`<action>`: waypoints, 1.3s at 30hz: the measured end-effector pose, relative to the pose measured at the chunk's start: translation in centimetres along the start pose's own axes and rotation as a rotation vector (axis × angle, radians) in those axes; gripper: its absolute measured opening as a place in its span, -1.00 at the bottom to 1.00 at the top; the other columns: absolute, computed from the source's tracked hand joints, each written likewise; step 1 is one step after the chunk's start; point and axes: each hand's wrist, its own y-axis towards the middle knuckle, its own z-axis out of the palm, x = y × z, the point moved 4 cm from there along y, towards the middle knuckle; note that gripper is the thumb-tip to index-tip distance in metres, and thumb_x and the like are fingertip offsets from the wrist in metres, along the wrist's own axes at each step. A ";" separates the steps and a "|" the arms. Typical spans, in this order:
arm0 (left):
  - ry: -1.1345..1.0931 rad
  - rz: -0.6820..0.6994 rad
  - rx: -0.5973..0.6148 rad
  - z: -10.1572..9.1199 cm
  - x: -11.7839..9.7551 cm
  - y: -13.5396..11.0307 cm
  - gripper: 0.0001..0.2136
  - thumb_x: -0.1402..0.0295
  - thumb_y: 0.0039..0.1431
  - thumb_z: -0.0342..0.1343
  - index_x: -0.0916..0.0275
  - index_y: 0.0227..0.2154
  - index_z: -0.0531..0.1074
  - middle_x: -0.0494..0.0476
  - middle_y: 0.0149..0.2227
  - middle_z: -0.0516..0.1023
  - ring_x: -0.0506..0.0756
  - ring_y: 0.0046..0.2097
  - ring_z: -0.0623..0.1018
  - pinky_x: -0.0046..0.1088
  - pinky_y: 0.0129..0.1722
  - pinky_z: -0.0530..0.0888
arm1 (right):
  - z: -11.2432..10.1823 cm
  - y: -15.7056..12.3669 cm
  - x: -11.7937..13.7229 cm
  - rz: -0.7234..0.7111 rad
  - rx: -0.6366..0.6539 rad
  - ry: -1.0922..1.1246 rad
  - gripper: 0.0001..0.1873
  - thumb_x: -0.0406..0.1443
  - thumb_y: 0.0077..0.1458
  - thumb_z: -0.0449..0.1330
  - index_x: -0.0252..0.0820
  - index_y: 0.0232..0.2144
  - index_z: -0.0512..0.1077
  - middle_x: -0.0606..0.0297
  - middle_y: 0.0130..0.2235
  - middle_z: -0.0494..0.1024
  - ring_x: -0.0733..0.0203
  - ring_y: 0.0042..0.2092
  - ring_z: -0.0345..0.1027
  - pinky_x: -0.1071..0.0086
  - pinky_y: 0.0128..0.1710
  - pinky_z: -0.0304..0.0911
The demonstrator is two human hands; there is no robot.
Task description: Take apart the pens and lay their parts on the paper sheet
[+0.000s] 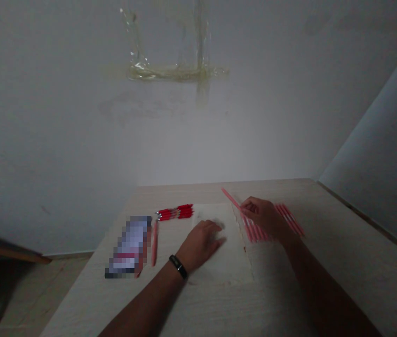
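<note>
Apparently, a pink pen [231,199] is grasped by the fingers [250,204] of the right hand [263,217], beside a paper sheet [235,267]; the left hand [200,245] is laid on that sheet, fingers released.

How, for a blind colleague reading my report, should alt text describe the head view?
Two hands work over a pale wooden table: the right hand holds a thin pink rod above a row of similar rods, while the left hand rests on a pale sheet. A bundle of red pens and a blurred package lie to the left.

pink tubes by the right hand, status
Right hand on pink tubes, one in its fingers. Left hand flat on pale sheet. Red pens beside it.
</note>
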 end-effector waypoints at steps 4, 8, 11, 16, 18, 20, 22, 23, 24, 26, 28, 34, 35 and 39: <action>0.096 0.034 0.111 0.6 0.4 -0.2 -0.78 0.26 0.22 0.18 0.17 -0.09 0.50 0.22 -0.04 0.54 0.22 0.02 0.48 -0.14 0.09 0.39 | -4.7 -0.7 -4.3 0.112 -0.107 -0.122 -0.75 -0.15 0.10 0.19 -0.19 -0.27 0.52 0.24 -0.40 0.58 0.17 -0.39 0.42 0.38 -0.40 0.24; 0.116 0.056 0.138 0.8 0.7 -0.3 -0.74 0.29 0.23 0.17 0.14 -0.03 0.48 0.21 0.01 0.54 0.22 0.07 0.47 -0.13 0.12 0.38 | -9.4 -3.2 -10.8 0.295 -0.212 -0.292 -0.71 -0.17 0.06 0.17 -0.19 -0.22 0.55 0.16 -0.35 0.61 0.11 -0.34 0.46 0.33 -0.34 0.26; 0.110 0.066 0.140 0.8 0.7 -0.4 -0.74 0.30 0.23 0.18 0.14 -0.03 0.49 0.20 0.03 0.53 0.21 0.08 0.47 -0.13 0.13 0.38 | -11.8 -5.4 -14.9 0.431 -0.206 -0.411 -0.76 -0.22 0.04 0.16 -0.19 -0.29 0.56 0.13 -0.37 0.62 0.07 -0.34 0.49 0.30 -0.31 0.27; 0.111 0.068 0.141 0.9 0.9 -0.4 -0.74 0.31 0.23 0.18 0.14 -0.02 0.48 0.20 0.04 0.53 0.20 0.09 0.46 -0.16 0.14 0.38 | -13.6 -7.4 -18.6 0.566 -0.190 -0.490 -0.80 -0.24 -0.03 0.21 -0.18 -0.37 0.60 0.10 -0.35 0.64 0.02 -0.31 0.51 0.29 -0.35 0.26; 0.116 0.069 0.148 1.0 1.0 -0.4 -0.74 0.31 0.23 0.18 0.15 -0.02 0.48 0.20 0.04 0.53 0.20 0.09 0.46 -0.16 0.15 0.38 | -13.5 -7.8 -19.6 0.615 -0.153 -0.464 -0.83 -0.25 -0.07 0.23 -0.19 -0.45 0.60 0.07 -0.35 0.65 0.02 -0.32 0.51 0.29 -0.35 0.28; 0.125 0.068 0.151 1.0 1.0 -0.4 -0.74 0.32 0.23 0.17 0.15 -0.02 0.48 0.20 0.04 0.53 0.20 0.09 0.46 -0.15 0.16 0.37 | -13.3 -8.0 -20.5 0.658 -0.098 -0.412 -0.84 -0.27 -0.08 0.22 -0.19 -0.50 0.59 0.06 -0.38 0.64 0.04 -0.36 0.51 0.30 -0.37 0.29; 0.137 0.066 0.157 1.0 1.0 -0.4 -0.73 0.33 0.23 0.17 0.15 -0.01 0.48 0.19 0.05 0.52 0.19 0.10 0.46 -0.16 0.16 0.37 | -13.1 -8.1 -21.0 0.683 -0.055 -0.368 -0.83 -0.26 -0.07 0.21 -0.19 -0.53 0.59 0.07 -0.42 0.63 0.05 -0.39 0.51 0.30 -0.39 0.30; 0.141 0.066 0.161 1.0 1.0 -0.4 -0.73 0.33 0.23 0.17 0.15 -0.01 0.48 0.19 0.05 0.52 0.19 0.10 0.46 -0.16 0.16 0.37 | -13.2 -8.2 -21.0 0.682 -0.050 -0.361 -0.83 -0.26 -0.07 0.21 -0.18 -0.53 0.59 0.07 -0.41 0.64 0.04 -0.39 0.51 0.30 -0.39 0.30; 0.144 0.066 0.163 1.0 1.0 -0.4 -0.73 0.34 0.23 0.17 0.15 -0.01 0.48 0.19 0.05 0.52 0.19 0.10 0.46 -0.16 0.16 0.37 | -13.2 -8.1 -21.0 0.675 -0.059 -0.368 -0.83 -0.27 -0.08 0.21 -0.17 -0.53 0.60 0.06 -0.40 0.64 0.03 -0.37 0.52 0.29 -0.37 0.31; 0.145 0.069 0.169 1.1 1.0 -0.4 -0.73 0.34 0.24 0.16 0.16 -0.01 0.47 0.19 0.05 0.52 0.19 0.10 0.46 -0.16 0.16 0.37 | -13.4 -8.0 -20.7 0.666 -0.103 -0.411 -0.84 -0.28 -0.09 0.21 -0.16 -0.50 0.61 0.05 -0.34 0.65 -0.01 -0.31 0.53 0.27 -0.33 0.32; 0.142 0.072 0.165 1.1 1.0 -0.4 -0.74 0.34 0.24 0.16 0.16 -0.01 0.48 0.19 0.05 0.52 0.19 0.10 0.46 -0.16 0.16 0.37 | -13.4 -7.9 -20.3 0.673 -0.136 -0.457 -0.84 -0.28 -0.09 0.22 -0.16 -0.47 0.62 0.03 -0.31 0.65 -0.03 -0.29 0.53 0.25 -0.33 0.32; 0.157 0.060 0.165 1.2 1.1 -0.4 -0.73 0.36 0.23 0.18 0.17 -0.02 0.47 0.17 0.05 0.51 0.17 0.10 0.45 -0.20 0.17 0.37 | -12.5 -7.5 -19.8 0.681 -0.060 -0.427 -0.85 -0.25 -0.07 0.26 -0.17 -0.48 0.61 0.06 -0.36 0.64 0.01 -0.32 0.53 0.29 -0.35 0.31; 0.163 0.063 0.167 1.2 1.0 -0.4 -0.74 0.36 0.23 0.18 0.17 -0.02 0.47 0.16 0.05 0.51 0.16 0.11 0.44 -0.21 0.18 0.37 | -12.4 -7.5 -19.8 0.677 -0.050 -0.416 -0.86 -0.26 -0.07 0.25 -0.17 -0.49 0.61 0.08 -0.37 0.64 0.02 -0.33 0.52 0.30 -0.35 0.31; 0.182 0.066 0.173 1.1 1.0 -0.5 -0.74 0.36 0.24 0.16 0.17 -0.01 0.46 0.16 0.06 0.50 0.16 0.11 0.44 -0.22 0.18 0.37 | -12.3 -7.5 -19.9 0.671 -0.032 -0.393 -0.86 -0.26 -0.06 0.24 -0.17 -0.49 0.60 0.13 -0.42 0.63 0.06 -0.36 0.52 0.32 -0.36 0.31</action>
